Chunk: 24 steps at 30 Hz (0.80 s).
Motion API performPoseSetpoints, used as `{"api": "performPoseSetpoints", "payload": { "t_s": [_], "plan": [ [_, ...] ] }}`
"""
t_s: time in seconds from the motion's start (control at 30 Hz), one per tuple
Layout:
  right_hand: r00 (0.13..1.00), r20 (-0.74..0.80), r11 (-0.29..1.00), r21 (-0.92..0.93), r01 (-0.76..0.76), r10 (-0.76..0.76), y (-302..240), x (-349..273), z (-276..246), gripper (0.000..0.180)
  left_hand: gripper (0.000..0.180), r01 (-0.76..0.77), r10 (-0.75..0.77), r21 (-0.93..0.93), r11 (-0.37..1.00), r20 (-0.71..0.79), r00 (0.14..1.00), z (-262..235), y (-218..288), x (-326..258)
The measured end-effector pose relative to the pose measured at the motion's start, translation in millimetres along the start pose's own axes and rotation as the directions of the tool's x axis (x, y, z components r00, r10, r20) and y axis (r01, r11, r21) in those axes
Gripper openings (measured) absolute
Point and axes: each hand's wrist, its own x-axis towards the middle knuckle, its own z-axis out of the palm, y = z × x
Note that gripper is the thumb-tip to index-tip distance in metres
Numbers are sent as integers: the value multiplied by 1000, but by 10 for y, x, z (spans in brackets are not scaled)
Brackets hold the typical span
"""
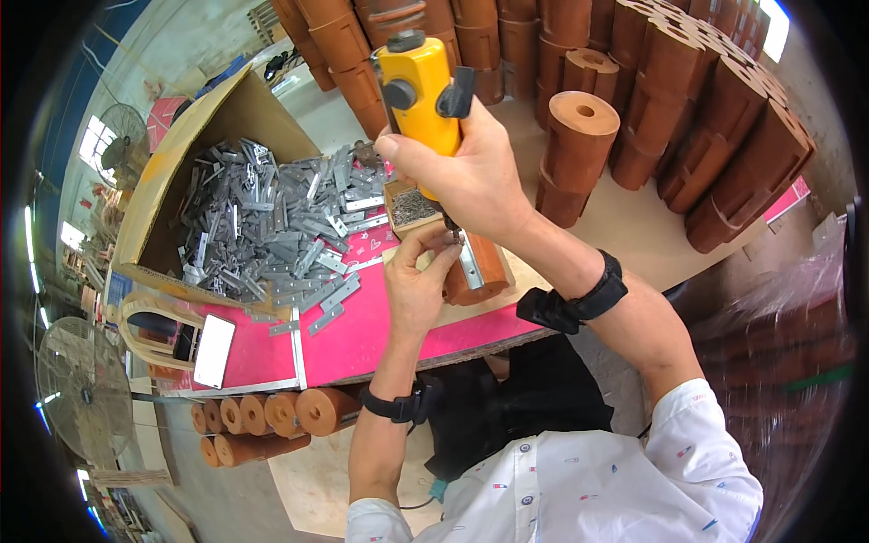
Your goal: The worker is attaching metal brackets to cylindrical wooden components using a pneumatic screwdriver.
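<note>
My right hand (484, 172) is wrapped around a yellow power screwdriver (421, 95), which points down at the table. Below it lies a short reddish-brown wooden cylinder (489, 269) on its side. A silver metal strip with holes (470, 264) rests along the top of the cylinder. My left hand (421, 276) has thumb and fingertips pinched together beside the driver's dark bit (455, 235), at the far end of the strip. Whatever sits between those fingertips is too small to make out. Just beyond is a small box of screws (412, 207).
A cardboard box on its side (149, 240) spills loose metal strips (262, 217) over the pink tabletop (362, 348). Brown cylinders (579, 154) stand in stacks at the back and right. A phone (214, 351) leans on a wooden holder at left. More cylinders (321, 412) lie below the table edge.
</note>
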Motion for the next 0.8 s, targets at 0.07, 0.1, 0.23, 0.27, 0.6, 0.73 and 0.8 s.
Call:
{"api": "performPoseSetpoints", "payload": {
  "t_s": [0.07,0.1,0.23,0.27,0.6,0.73,0.8],
  "plan": [
    [999,-13,997,-60,50,-51,8,24,13,39,26,-67,67,118,991,4,998,-18,11,61],
    [999,-3,999,-21,38,-38,56,41,19,41,26,-69,68,122,990,11,998,-11,29,79],
    [995,-20,984,-149,95,-99,145,45,-1,41,25,-66,63,200,978,22,998,5,77,104],
    [994,-16,984,-147,103,-106,187,42,-2,42,25,-55,52,215,975,19,998,5,76,102],
    [990,-14,970,-204,135,-140,280,31,-44,42,22,-59,55,218,974,24,998,31,16,115],
    [994,3,978,-180,104,-105,253,15,-47,42,22,-57,53,220,974,24,998,24,7,111],
    [996,12,979,-183,92,-91,233,3,-51,41,22,-51,46,210,976,25,999,20,1,111]
  ]
}}
